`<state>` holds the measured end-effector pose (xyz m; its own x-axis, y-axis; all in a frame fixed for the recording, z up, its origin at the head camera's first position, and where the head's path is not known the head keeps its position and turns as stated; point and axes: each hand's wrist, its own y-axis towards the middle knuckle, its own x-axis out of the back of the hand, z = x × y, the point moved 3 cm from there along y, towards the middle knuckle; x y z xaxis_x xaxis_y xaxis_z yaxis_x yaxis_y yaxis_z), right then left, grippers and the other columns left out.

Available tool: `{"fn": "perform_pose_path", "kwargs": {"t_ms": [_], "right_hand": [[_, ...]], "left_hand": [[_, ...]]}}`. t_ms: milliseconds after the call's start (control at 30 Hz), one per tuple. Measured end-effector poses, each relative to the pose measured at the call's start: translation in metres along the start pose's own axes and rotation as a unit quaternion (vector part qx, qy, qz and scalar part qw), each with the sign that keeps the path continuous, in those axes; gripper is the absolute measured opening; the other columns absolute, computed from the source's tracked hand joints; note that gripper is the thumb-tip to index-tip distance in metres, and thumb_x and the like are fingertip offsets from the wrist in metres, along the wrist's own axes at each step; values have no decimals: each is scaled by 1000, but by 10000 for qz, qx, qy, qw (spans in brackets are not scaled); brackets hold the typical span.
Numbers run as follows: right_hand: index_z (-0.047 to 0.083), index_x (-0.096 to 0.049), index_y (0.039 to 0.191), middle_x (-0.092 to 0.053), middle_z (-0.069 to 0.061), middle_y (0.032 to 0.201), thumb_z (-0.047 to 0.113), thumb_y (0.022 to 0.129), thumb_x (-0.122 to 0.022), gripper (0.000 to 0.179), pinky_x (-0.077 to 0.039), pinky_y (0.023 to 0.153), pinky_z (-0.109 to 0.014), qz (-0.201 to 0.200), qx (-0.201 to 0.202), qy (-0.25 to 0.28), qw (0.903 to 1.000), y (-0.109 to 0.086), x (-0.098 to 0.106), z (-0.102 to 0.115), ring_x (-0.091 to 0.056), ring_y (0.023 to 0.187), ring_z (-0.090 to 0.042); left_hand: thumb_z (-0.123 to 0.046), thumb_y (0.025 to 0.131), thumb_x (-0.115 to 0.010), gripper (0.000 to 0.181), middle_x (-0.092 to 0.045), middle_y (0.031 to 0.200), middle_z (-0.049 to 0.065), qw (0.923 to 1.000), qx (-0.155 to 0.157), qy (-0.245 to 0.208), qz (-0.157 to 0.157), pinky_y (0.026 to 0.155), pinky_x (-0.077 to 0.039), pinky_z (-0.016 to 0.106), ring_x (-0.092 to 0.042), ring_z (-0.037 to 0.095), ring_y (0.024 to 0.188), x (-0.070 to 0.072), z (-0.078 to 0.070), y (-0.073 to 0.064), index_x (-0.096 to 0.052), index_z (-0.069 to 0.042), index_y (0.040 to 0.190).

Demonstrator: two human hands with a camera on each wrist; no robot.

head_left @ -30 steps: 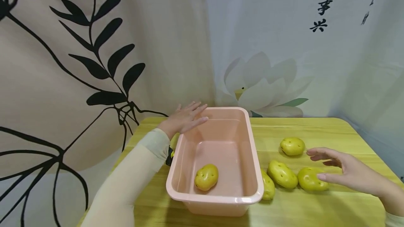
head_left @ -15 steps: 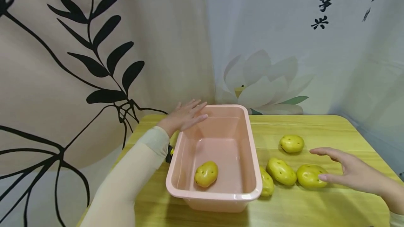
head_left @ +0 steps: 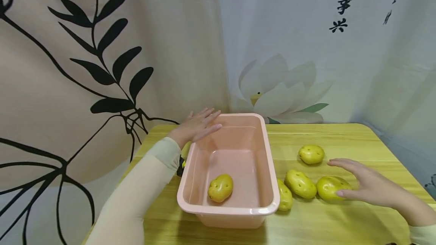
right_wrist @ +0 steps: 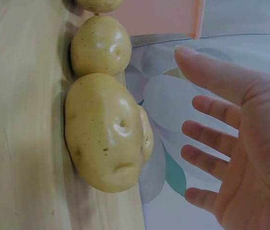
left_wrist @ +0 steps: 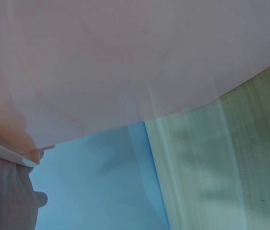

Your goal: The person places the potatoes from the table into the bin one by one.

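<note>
My left hand [head_left: 197, 127] rests on the far left corner of a pink plastic basin [head_left: 228, 210], its fingers stretched over the rim. In the left wrist view the basin's outer wall [left_wrist: 125, 62] fills the top, with part of the hand [left_wrist: 5, 196] at the lower left. One yellow potato [head_left: 220, 187] lies inside the basin, towards the near end. My right hand [head_left: 368, 184] hovers beside the rightmost potato [head_left: 329, 187], thumb and fingers spread apart. The right wrist view shows a gap between the fingers and the large potato [right_wrist: 104, 134]; nothing is held.
Right of the basin, a potato [head_left: 301, 183] lies in the row's middle and another [head_left: 284, 196] is partly hidden by the rim. A separate potato [head_left: 311, 154] sits farther back. A black object [head_left: 180, 166] shows left of the basin on the wooden table [head_left: 316, 133]. Curtains hang behind.
The head view has shifted slightly. My left hand stays on the basin rim, and my right hand keeps nearly the same place by the rightmost potato. No potato has visibly moved on the table.
</note>
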<state>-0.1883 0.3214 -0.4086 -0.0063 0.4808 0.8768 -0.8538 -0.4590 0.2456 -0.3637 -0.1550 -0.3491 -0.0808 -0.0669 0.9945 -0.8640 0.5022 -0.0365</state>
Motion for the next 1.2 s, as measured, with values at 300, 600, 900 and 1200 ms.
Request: {"fn": "perform_pose_path", "kwargs": {"t_ms": [300, 600, 900, 1200], "right_hand": [[25, -41, 145, -46, -11, 141, 41, 78, -79, 78, -44, 87, -58, 328, -285, 124, 9990, 1, -10, -9, -43, 122, -33], [21, -47, 142, -51, -12, 137, 39, 73, -82, 79, -16, 93, 1, 58, 167, 227, 9996, 1, -28, -19, -36, 125, -1], [15, -52, 137, -54, -4, 134, 50, 72, -80, 79, -42, 92, -22, 253, 231, -205, 9992, 4, -42, -20, -50, 119, -24], [15, -53, 136, -54, -3, 134, 50, 71, -80, 79, -45, 90, -29, 287, 264, -313, 9987, 4, -51, -22, -51, 117, -28]], "left_hand": [[-75, 91, -14, 74, -8, 162, 1, 10000, 55, -24, 65, 111, 4, 61, -1, 25, 147, -2, 2, 1, -9, -36, 155], [-74, 91, -14, 74, -8, 161, 0, 10000, 14, -73, 48, 111, 3, 62, -3, 27, 147, -1, 2, 0, -10, -36, 155], [-73, 92, -14, 73, -9, 161, 0, 10000, 39, -84, -14, 112, 2, 60, -1, 24, 147, -2, 3, 0, -11, -37, 155], [-73, 92, -14, 72, -9, 161, 0, 9999, 62, -119, -29, 112, 2, 60, -1, 24, 147, -3, 4, 1, -11, -37, 155]]}}
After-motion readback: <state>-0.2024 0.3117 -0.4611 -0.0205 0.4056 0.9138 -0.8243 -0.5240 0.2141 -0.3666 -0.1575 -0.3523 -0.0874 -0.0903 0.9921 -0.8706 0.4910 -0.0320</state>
